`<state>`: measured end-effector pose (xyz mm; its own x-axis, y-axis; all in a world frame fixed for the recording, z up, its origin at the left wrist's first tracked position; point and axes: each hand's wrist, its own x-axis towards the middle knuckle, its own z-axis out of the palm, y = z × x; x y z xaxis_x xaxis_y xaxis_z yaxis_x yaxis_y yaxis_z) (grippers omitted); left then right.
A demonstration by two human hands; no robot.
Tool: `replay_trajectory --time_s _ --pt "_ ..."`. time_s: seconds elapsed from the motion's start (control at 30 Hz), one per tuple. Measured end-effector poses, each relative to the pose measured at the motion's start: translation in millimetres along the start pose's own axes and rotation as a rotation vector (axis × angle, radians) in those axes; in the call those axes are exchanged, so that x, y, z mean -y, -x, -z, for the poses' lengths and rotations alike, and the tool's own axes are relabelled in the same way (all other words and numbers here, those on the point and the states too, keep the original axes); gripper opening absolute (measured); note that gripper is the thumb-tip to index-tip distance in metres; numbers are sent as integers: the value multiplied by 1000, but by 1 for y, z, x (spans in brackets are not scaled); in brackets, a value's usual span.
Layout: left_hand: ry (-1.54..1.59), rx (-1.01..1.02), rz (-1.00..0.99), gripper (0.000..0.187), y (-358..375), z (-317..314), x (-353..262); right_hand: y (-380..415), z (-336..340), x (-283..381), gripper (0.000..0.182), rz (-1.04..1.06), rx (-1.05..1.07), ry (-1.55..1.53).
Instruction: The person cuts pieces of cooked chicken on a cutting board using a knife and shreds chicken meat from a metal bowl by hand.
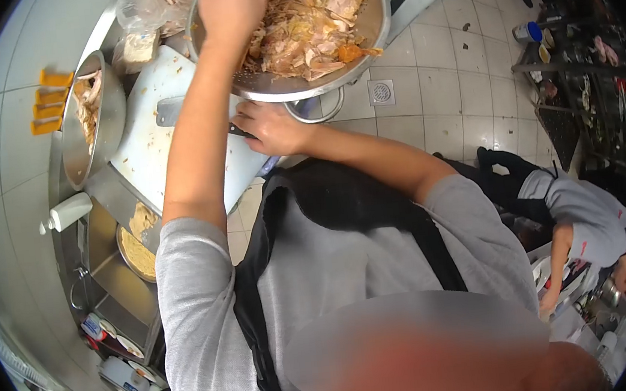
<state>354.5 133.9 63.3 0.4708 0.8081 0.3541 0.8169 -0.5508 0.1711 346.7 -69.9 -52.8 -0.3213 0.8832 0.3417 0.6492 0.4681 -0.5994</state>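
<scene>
My left hand (233,11) reaches over a large metal bowl (284,91) at the top of the view. Shredded cooked meat (312,26), which looks like chicken, fills the bowl, with pale chunks and orange bits among it. The top edge of the picture cuts off part of this hand, and its fingers are mostly out of sight. Below the bowl, my right hand (276,126) is closed round the black handle of a cleaver (168,112). The cleaver's blade lies over the white cutting board (146,140), and my left forearm covers its middle.
On the left stands a second metal bowl (112,102) with meat pieces. A white bottle (71,210) and a pan of pale food (138,254) are nearer. Plastic bags (141,12) lie at the back. A co-worker (586,214) bends at the right, by cluttered shelves (581,79).
</scene>
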Motion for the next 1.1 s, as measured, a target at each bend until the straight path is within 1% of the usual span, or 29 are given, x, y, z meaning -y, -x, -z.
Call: replay_trajectory --time_s 0.07,0.1,0.17,0.2,0.23,0.27,0.3,0.33,0.4,0.43,0.57,0.63,0.67,0.73,0.8,0.87,0.93,0.97,1.03,1.1 --pt "236 -152 -20 34 -11 14 -1 2 1 2 52 -23 -22 -32" --pt "241 -148 -19 34 -8 16 -4 2 3 4 52 -19 -22 -20" --pt "245 79 -239 32 -4 20 -8 1 3 1 53 -1 -30 -9" --pt "244 79 -241 32 -4 15 -9 0 1 0 55 21 -40 2" --pt "218 329 -324 36 -2 5 -12 -1 -1 0 55 19 -42 1" --pt "188 579 -405 42 1 -6 -15 -1 -2 0 51 30 -85 13" --pt "68 519 -471 45 9 -16 -21 0 -1 2 47 41 -128 26" --pt "70 521 -474 45 13 -24 -24 0 2 2 47 38 -129 26" --pt "-147 544 -583 49 18 -29 -31 -2 10 4 45 151 -271 81" --pt "-161 573 -566 59 17 -30 -32 -3 13 6 45 151 -274 82" --pt "-117 625 -574 62 11 -29 -34 -3 9 3 40 120 -221 92" --pt "-149 690 -561 61 10 -25 -39 -2 5 0 38 116 -192 71" --pt "-150 688 -565 61 12 -29 -36 -2 6 0 37 113 -185 62" --pt "-46 533 -604 48 20 -34 -28 -2 8 1 37 112 -177 55" --pt "-45 533 -628 46 16 -36 -27 -3 13 4 35 118 -206 133" --pt "-43 536 -652 44 15 -36 -25 -3 15 4 34 124 -200 133" --pt "19 492 -619 37 16 -34 -25 -4 15 3 34 127 -193 131" --pt "19 492 -620 37 14 -32 -26 -4 15 3 34 132 -205 125" --pt "29 567 -455 34 9 -28 -26 -5 12 3 33 139 -216 117" --pt "1 560 -458 34 5 -32 -23 -7 7 5 31 108 -172 136"
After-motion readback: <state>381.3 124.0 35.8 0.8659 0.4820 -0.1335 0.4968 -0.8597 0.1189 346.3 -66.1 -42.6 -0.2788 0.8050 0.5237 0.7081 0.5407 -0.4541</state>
